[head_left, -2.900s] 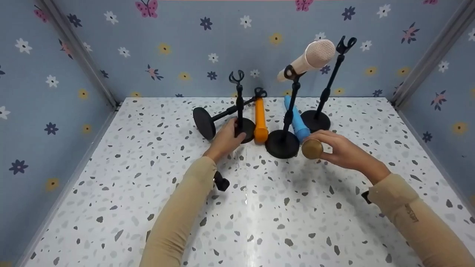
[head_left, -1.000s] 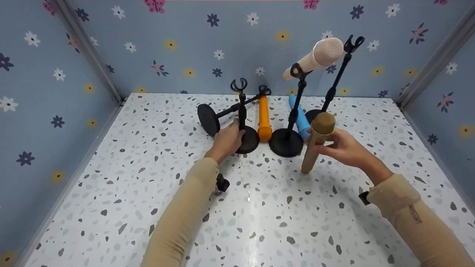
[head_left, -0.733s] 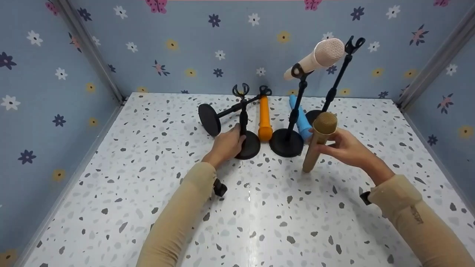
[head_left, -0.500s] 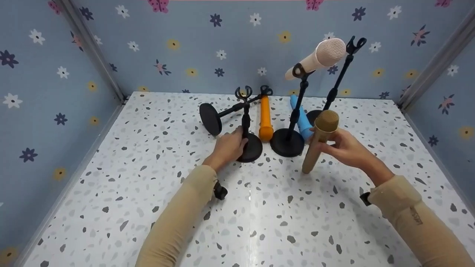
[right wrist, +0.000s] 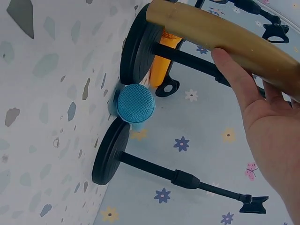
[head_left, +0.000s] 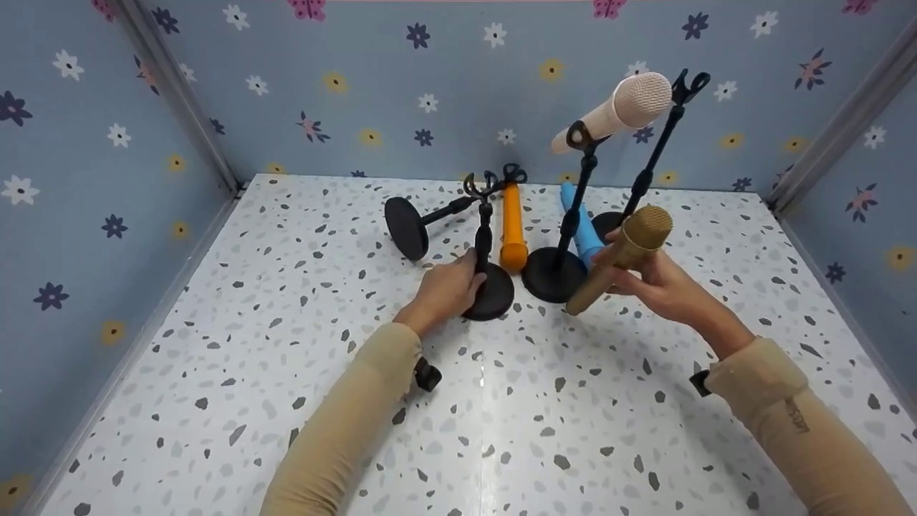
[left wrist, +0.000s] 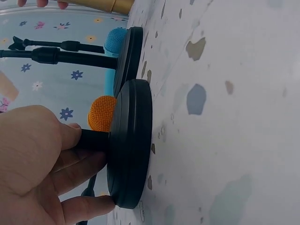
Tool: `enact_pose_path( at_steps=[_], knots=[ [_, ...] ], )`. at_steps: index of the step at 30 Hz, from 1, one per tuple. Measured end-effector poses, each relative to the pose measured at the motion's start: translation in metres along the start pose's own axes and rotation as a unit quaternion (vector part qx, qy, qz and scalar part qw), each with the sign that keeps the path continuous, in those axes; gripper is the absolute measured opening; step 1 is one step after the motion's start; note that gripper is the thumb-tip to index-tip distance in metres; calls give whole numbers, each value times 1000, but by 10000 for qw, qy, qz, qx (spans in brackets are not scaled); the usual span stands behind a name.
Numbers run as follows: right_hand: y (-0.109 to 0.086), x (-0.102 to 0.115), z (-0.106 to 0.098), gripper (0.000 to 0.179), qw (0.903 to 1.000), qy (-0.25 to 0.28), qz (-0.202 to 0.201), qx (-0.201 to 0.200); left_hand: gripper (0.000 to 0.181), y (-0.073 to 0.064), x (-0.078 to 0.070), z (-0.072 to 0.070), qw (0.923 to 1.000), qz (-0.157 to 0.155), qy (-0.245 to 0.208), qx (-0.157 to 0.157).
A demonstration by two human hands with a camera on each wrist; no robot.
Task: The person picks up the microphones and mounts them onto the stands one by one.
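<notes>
My left hand (head_left: pixel 445 290) grips a black desk microphone stand (head_left: pixel 494 299) by the lower pole, just above its round base. In the left wrist view the thumb and fingers wrap the pole, one fingertip at the base's (left wrist: pixel 130 150) edge. The clip on top of this stand holds nothing. A gold microphone (head_left: pixel 632 247) is in my right hand (head_left: pixel 670 287), pinched around its body, mesh head up and to the right, tail slanting down left. In the right wrist view the gold body (right wrist: pixel 220 37) passes in front of another stand's base.
A white microphone (head_left: pixel 609 118) sits clipped on an upright stand (head_left: pixel 555 276). Behind it rises another stand (head_left: pixel 645 175) with a bare clip. A blue microphone (head_left: pixel 586 233), an orange microphone (head_left: pixel 513 222) and a tipped-over stand (head_left: pixel 406 228) lie near the flowered back wall (head_left: pixel 458 86).
My left hand has drawn its stand toward me and slightly right, away from the tipped one. The gold microphone has turned from end-on to upright, then leaned over with its head rightward.
</notes>
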State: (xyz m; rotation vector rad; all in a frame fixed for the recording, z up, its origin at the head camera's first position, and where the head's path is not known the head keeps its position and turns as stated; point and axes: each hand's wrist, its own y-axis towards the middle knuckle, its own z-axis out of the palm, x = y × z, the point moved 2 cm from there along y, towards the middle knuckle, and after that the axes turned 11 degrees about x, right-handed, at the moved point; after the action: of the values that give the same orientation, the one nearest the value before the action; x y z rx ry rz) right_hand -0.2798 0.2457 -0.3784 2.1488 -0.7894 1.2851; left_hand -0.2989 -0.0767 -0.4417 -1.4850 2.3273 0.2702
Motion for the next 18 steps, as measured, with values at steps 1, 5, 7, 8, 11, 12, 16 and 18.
enact_pose_path(
  at_steps=[1, 5, 7, 8, 11, 12, 16, 18],
  knots=[
    [1, 0, 0, 41, 10000, -46, -20, 0, 37, 0, -1, 0, 10000, 31, -7, -8],
    [2, -1, 1, 40, 9999, -43, -110, 21, 32, -3, -3, 2, 9998, 180, -77, 64],
    [3, -1, 1, 40, 9999, -12, -120, 25, 32, -3, -5, 3, 9995, 245, -130, 120],
    [3, -2, 1, 41, 9999, -4, -119, 32, 32, -3, -6, 3, 9994, 273, -146, 147],
    [2, -2, 1, 41, 10000, 5, -73, 56, 32, -3, -9, 4, 9989, 378, -200, 196],
    [1, -2, 1, 41, 10000, -2, -52, 66, 33, -2, -10, 5, 9986, 424, -215, 227],
    [1, -1, 0, 41, 9999, -57, 22, 107, 35, -2, -15, 5, 9967, 619, -407, 346],
    [2, 0, 0, 41, 9998, -112, 71, 118, 36, -2, -18, 5, 9956, 673, -510, 397]
  ],
)
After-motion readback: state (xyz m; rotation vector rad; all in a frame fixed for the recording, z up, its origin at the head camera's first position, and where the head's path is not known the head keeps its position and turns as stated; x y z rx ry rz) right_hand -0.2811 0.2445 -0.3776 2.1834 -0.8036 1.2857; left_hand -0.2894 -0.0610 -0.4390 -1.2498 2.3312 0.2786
